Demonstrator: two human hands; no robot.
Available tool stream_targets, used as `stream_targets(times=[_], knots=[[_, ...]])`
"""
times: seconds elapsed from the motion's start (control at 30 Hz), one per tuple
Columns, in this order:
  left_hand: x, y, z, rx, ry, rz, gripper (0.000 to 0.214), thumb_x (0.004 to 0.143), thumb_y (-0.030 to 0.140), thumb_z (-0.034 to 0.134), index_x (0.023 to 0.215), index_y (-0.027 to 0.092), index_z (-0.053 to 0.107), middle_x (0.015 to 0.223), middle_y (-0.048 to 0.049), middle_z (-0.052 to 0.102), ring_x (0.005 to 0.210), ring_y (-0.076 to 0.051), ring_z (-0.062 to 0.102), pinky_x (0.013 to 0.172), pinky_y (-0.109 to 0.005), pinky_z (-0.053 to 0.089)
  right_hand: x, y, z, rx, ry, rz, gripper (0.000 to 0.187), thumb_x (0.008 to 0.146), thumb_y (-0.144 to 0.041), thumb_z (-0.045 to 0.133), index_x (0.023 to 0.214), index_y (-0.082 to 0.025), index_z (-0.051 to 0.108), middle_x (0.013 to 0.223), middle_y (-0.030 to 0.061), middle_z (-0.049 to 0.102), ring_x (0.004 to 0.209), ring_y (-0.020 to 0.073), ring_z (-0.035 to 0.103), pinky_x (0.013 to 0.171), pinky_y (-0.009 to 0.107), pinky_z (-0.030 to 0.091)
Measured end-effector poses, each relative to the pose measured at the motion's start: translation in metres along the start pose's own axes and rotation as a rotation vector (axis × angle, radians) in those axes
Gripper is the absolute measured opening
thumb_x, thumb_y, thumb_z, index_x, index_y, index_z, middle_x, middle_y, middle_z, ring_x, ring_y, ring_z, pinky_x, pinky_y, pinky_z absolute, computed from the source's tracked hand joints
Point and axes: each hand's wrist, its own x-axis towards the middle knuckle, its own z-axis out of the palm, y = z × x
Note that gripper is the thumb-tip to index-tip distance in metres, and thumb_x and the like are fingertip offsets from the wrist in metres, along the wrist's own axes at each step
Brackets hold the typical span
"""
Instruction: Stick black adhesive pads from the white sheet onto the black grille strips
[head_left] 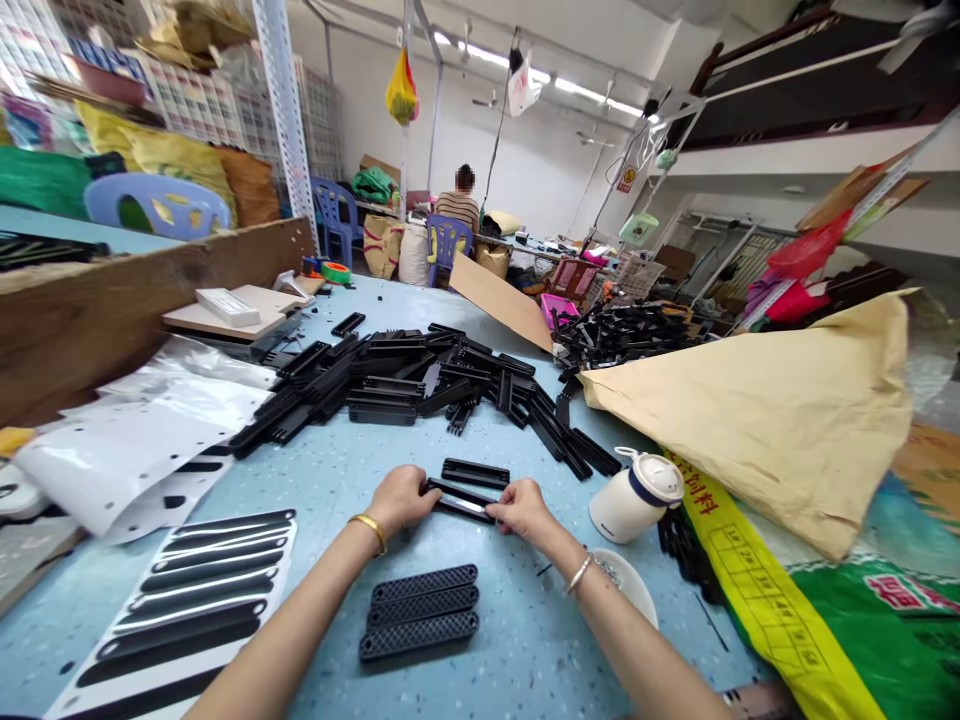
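Observation:
My left hand [405, 498] and my right hand [519, 508] grip opposite ends of a long black plastic piece [459, 502]. A pale strip shows along its inside, but I cannot tell what it is. Just behind it lies a similar black piece [475, 472]. Closer to me are several black bars with a textured surface [421, 610], laid side by side. Left of my left arm, a white sheet [289, 560] carries long black strips. Beside my right wrist sits a white bowl [634, 585] with small metal parts, partly hidden by my forearm.
A heap of black pieces [397, 370] spreads across the blue table [322, 490]. On the right stand a white lidded cup [637, 495] and a large tan paper bag [757, 410]. White sheets [157, 430] lie left, below a wooden board [150, 300]. A person [457, 205] sits far back.

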Motion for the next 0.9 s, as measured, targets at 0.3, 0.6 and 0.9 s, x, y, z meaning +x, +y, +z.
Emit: stream_targets(times=[0.3,0.6,0.9], knots=[[-0.037,-0.015,-0.012,0.042,-0.042,0.088,0.027,0.092,0.034,0.061,0.112,0.016,0.062,0.111,-0.0068,0.065,0.097,-0.021,0.064,0.086,-0.044,0.053,-0.026,-0.003,0.020,0.030,0.127,-0.263,0.017,0.058,-0.005,0.072,0.073,-0.014,0.072,0.065,-0.0014,0.067,0.066,0.0165,0.062,0.058,0.023,0.044],[-0.094,-0.017,-0.020,-0.030,-0.049,0.193,0.035,0.069,0.008,0.052,0.090,0.023,0.077,0.087,-0.0069,0.077,0.087,-0.027,0.068,0.075,-0.032,0.046,-0.050,-0.009,0.032,-0.017,-0.074,-0.324,0.035,0.069,0.006,0.049,0.070,-0.017,0.075,0.062,-0.0010,0.070,0.064,0.0143,0.065,0.058,0.021,0.047],[-0.070,-0.024,-0.028,-0.095,0.008,0.055,0.025,0.088,0.029,0.055,0.095,0.012,0.073,0.073,-0.0057,0.071,0.072,-0.022,0.067,0.070,-0.033,0.049,0.004,-0.001,-0.025,-0.138,0.063,-0.136,0.027,0.094,-0.033,0.059,0.114,-0.016,0.060,0.115,0.0070,0.063,0.095,0.0204,0.064,0.080,0.039,0.056]])
